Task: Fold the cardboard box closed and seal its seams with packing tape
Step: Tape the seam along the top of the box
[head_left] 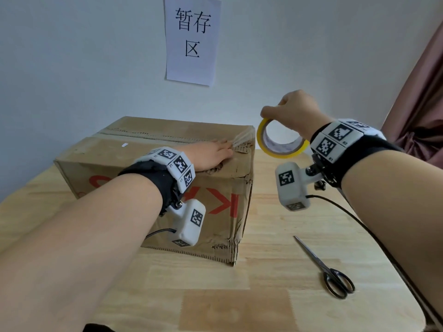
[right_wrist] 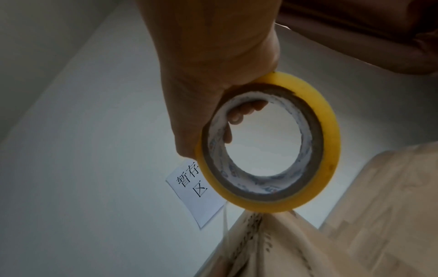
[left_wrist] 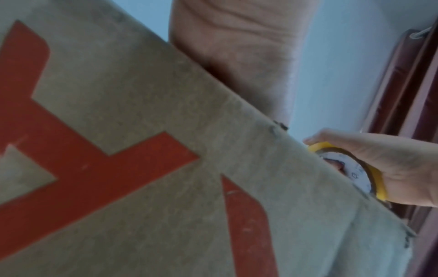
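- Brown corrugated card: the cardboard box [head_left: 167, 168] sits on the wooden table [head_left: 275, 259] with its top flaps folded down, so the closing looks done.
- The left hand [head_left: 211, 154] lies flat on the box top near its right end, fingers straight, pressing down where a clear strip of tape [head_left: 242, 137] meets the card.
- The right hand [head_left: 294, 113] holds the yellow tape roll [head_left: 280, 140] in the air just off the box's right end, fingers hooked through the core; the strip runs from roll to box.
- By my reading the sealing has only started: the centre seam [head_left: 143, 136] still shows bare, ragged card along most of its length.
- Left to do: lay tape along the seam, cut it, and do any other seams.
- Black-handled scissors [head_left: 328, 269] lie on the table to the right, untouched.
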`<state>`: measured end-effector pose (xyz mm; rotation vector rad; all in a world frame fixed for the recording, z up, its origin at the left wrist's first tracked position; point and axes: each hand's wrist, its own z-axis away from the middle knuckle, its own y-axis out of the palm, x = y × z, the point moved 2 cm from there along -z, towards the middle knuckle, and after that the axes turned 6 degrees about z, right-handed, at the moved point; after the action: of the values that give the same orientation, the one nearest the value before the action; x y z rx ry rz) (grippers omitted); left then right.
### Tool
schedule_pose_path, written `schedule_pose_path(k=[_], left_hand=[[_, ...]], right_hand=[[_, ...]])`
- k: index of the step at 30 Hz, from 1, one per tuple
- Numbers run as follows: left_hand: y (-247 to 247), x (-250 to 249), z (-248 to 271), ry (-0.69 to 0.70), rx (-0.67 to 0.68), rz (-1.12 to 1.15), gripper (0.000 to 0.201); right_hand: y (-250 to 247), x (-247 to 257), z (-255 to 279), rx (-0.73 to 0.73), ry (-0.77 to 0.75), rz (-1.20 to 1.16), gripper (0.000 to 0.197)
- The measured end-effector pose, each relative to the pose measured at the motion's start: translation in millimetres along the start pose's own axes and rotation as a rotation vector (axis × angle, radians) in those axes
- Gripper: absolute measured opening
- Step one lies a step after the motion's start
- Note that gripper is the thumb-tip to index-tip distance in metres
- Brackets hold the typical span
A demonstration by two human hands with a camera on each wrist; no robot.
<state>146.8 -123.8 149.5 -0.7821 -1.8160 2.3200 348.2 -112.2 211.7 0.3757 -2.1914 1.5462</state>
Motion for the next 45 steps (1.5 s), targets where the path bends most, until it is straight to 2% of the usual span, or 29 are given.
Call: schedule_pose_path(k=[6, 12, 16, 18, 21, 26, 31, 38, 45], left_hand=[[0.5, -4.5, -6.6, -0.070, -0.014, -0.061, 0.056], [-0.5, -17.2, -15.4, -0.173, 0.023, -0.228, 0.060], [-1.3, -12.8, -15.1, -0.082, 0.013, -0.206, 0.066], [-4.7, -6.5, -9.0, -0.018, -0.006, -0.122, 0.061], [-8.6, 5.1, 4.2, -0.038, -0.001, -0.053, 0.061], [-5.6, 5.1, -1.5, -0.111, -0.021, -0.171, 0.074], [-0.7, -15.4, -11.0, -0.059, -0.043, -0.207, 0.085], [1.8, -28.9, -9.6, -0.010, -0.014, -0.134, 0.074], [7.5, -24.1, -19.5, -0.006, 0.061, -0.157, 0.070]], right_hand=[[-0.8, 11.5, 5.3, 0.006, 0.002, -0.104, 0.037], [2.8, 3.3, 8.9, 0.031, 0.050, -0.060, 0.045], [3.3, -4.2, 10.5, 0.022, 0.063, -0.062, 0.045], [2.9, -8.6, 12.3, 0.027, 0.083, -0.067, 0.046], [5.3, -14.7, 16.0, 0.029, 0.116, -0.112, 0.049], [8.4, -20.1, 20.2, 0.030, 0.141, -0.265, 0.050], [6.3, -18.7, 19.0, 0.024, 0.115, -0.271, 0.048], [4.1, -17.7, 13.7, 0.039, 0.101, -0.219, 0.043], [27.8, -47.7, 21.1, 0.094, 0.175, -0.256, 0.039]])
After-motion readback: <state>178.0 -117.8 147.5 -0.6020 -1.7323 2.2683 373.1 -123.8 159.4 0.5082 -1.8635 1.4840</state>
